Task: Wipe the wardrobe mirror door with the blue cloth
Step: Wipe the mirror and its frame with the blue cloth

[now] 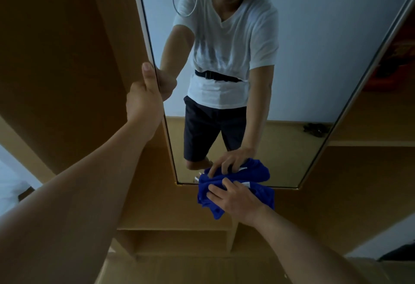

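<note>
Right hand (235,202) presses crumpled (soft) blue cloth (262,193).

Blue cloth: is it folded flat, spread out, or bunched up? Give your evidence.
Bunched up. The cloth shows deep creases and uneven lumps under the right hand, at the mirror's bottom edge.

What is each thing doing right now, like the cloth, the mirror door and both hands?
Crumpled blue cloth: bunched up, pressed against the mirror's bottom edge.
Tall wardrobe mirror door with pale frame: swung open, held by its left edge.
Left hand: grips the door's left edge, thumb up on the frame.
Right hand: fingers spread, pressing on the cloth.
Light wooden wardrobe: standing open.
</note>
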`<state>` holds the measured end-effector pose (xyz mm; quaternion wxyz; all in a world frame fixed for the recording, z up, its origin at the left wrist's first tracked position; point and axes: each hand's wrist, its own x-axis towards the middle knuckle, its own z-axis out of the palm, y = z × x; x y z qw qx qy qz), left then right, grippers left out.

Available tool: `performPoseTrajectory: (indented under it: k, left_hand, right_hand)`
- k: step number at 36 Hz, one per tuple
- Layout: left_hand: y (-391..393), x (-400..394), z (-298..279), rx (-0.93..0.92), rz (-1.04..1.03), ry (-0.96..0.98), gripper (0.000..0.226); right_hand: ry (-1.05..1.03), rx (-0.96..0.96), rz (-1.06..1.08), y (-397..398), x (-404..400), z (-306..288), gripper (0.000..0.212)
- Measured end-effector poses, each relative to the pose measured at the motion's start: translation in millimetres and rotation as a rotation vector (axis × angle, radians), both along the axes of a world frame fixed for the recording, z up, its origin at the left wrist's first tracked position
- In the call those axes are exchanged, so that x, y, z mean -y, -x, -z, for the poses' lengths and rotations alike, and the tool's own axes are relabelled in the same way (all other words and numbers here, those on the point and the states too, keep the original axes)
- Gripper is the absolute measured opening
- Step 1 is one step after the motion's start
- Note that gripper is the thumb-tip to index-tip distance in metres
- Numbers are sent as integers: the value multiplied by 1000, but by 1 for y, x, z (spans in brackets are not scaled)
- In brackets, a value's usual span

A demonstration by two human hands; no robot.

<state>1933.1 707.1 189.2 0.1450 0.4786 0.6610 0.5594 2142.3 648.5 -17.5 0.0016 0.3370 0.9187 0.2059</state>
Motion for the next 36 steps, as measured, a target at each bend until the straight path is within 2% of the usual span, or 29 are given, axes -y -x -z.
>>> performPoseTrajectory:
  k: [11, 21, 28, 31, 36]
  left_hand:
    - [-2, 6, 1, -8, -33, -12, 61]
    - [-5, 7, 2, -3, -60, -20, 61]
    - [-4, 9, -1, 8, -49, 40, 61]
    - [-4, 9, -2, 9, -49, 59, 68]
    - [-5, 9, 1, 12, -63, 46, 65]
  right_hand:
    - [40, -27, 30, -67, 5, -2, 61]
    - [47, 72, 106, -114, 10, -16, 66]
    - [144, 140, 237, -126, 17, -20, 60]
    - [203, 137, 321, -149, 18, -15, 53]
    - [226, 142, 430, -176, 19, -20, 48]
